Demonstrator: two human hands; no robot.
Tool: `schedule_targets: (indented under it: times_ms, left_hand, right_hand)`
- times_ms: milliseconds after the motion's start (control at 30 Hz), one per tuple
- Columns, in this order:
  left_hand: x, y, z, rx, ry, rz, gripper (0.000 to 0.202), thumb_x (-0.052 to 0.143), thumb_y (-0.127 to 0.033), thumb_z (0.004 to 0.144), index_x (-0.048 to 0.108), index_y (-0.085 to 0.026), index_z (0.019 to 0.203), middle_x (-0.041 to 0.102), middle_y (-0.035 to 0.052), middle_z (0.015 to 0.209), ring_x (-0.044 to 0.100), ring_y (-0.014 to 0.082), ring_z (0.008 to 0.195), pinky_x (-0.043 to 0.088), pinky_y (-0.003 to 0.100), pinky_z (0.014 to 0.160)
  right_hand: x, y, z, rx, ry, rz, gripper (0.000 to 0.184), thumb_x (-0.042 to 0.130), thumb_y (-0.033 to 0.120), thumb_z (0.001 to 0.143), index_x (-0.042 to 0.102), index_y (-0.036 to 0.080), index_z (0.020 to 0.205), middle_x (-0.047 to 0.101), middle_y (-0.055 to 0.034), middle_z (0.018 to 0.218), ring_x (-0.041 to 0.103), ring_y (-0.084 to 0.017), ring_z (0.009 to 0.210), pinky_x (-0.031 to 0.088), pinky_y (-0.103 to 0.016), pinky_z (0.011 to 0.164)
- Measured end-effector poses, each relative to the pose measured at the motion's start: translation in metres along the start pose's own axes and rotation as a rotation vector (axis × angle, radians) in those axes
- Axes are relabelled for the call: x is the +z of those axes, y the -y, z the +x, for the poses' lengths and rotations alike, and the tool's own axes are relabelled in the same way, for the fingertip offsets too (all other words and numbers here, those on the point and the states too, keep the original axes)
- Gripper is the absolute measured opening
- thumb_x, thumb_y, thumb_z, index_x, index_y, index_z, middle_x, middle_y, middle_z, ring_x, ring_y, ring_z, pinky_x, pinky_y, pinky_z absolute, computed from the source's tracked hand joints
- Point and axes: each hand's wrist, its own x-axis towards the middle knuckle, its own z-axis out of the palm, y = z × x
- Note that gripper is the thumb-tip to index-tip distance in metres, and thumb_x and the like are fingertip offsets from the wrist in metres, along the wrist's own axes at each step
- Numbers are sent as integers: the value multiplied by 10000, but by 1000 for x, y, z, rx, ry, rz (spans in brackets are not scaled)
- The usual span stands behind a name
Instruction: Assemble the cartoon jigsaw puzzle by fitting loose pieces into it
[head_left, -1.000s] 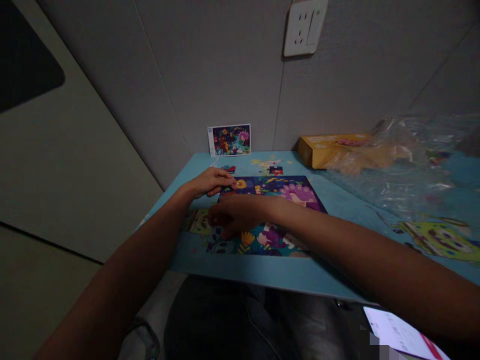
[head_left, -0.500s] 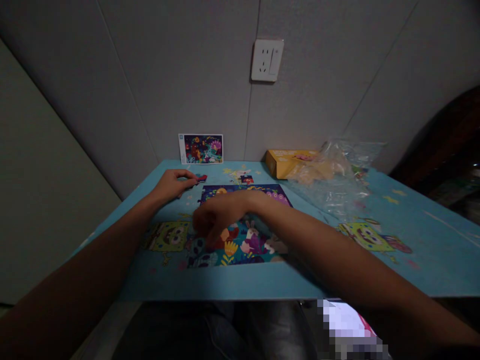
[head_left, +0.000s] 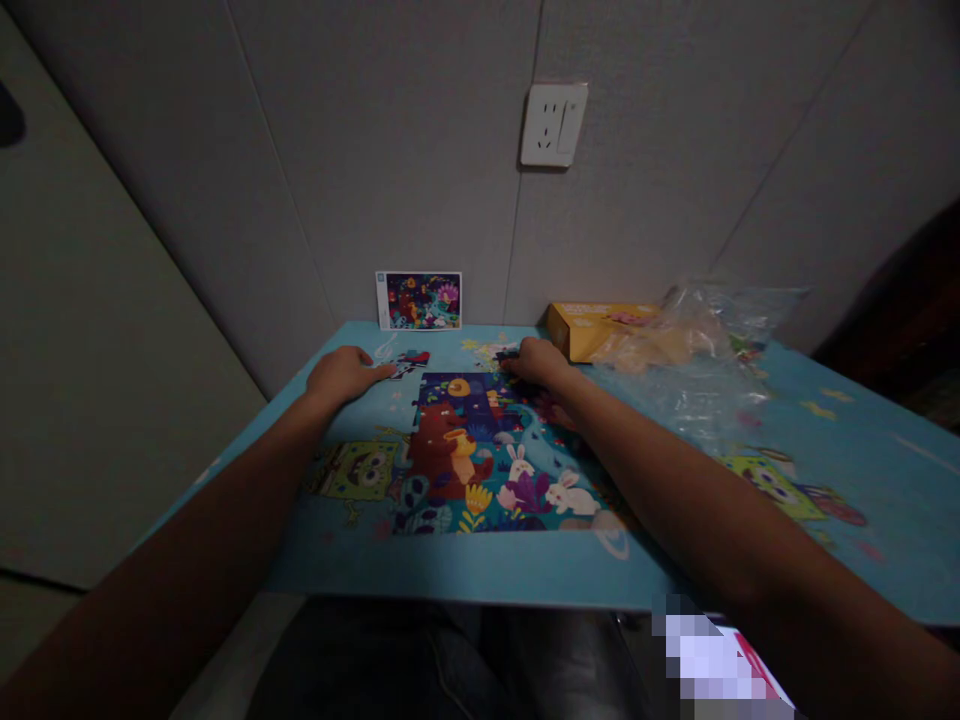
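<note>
My right hand (head_left: 541, 362) reaches past the far edge of a jigsaw puzzle (head_left: 465, 460), its fingers closed on a dark puzzle piece (head_left: 507, 357). The puzzle lies flat and shows a brown bear, white rabbits and flowers; my right forearm covers part of its right side. My left hand (head_left: 345, 376) rests on the table at the back left. Its thumb is stretched out to the edge of a few loose puzzle pieces (head_left: 412, 362), dark with some red, and its fingers are apart. Whether the thumb presses on a piece is hard to see.
A small picture card (head_left: 421, 301) of the same scene leans on the wall. At the back right are a yellow box (head_left: 592, 325) and crumpled clear plastic bags (head_left: 694, 350). The blue table (head_left: 465, 575) has printed cartoon figures. A socket (head_left: 553, 125) is on the wall.
My right hand has moved from above the puzzle's left part to the piece behind its far edge. My left hand has drawn slightly left, uncovering more loose pieces. The view has shifted a little.
</note>
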Motion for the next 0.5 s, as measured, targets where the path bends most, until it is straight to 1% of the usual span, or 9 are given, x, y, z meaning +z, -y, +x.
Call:
schedule_targets:
  times_ms: [67,233,367,500]
  left_hand:
    - [0,-2,-1,23,5,-24,621,620,-696,700,709,-188,1046,711,158,1074,645,345,975,467,370,762]
    - [3,0,1,58,8,-71,512,657,-624,717,727,-213,1014,729,109,982,661,292,892,459,329,717]
    - [5,2,4,74,15,-98,462,670,-567,731,732,-208,1016,731,95,968,663,270,860,452,312,697]
    - [5,3,5,95,11,-113,472,669,-565,729,730,-192,1010,729,104,955,661,264,826,442,309,668]
  right_hand:
    - [1,0,3,7,-4,21,486,682,461,801,689,86,1110,687,-217,1104,655,-279,1038,473,-262,785]
    - [6,-1,7,16,2,80,487,662,467,819,687,82,1117,696,-211,1089,659,-282,1018,473,-271,745]
    - [9,0,10,-6,11,132,398,662,427,827,715,113,1067,712,-180,1053,663,-263,989,467,-271,758]
    - [11,0,11,-42,18,206,299,666,364,819,734,143,1009,728,-132,984,669,-225,923,456,-253,754]
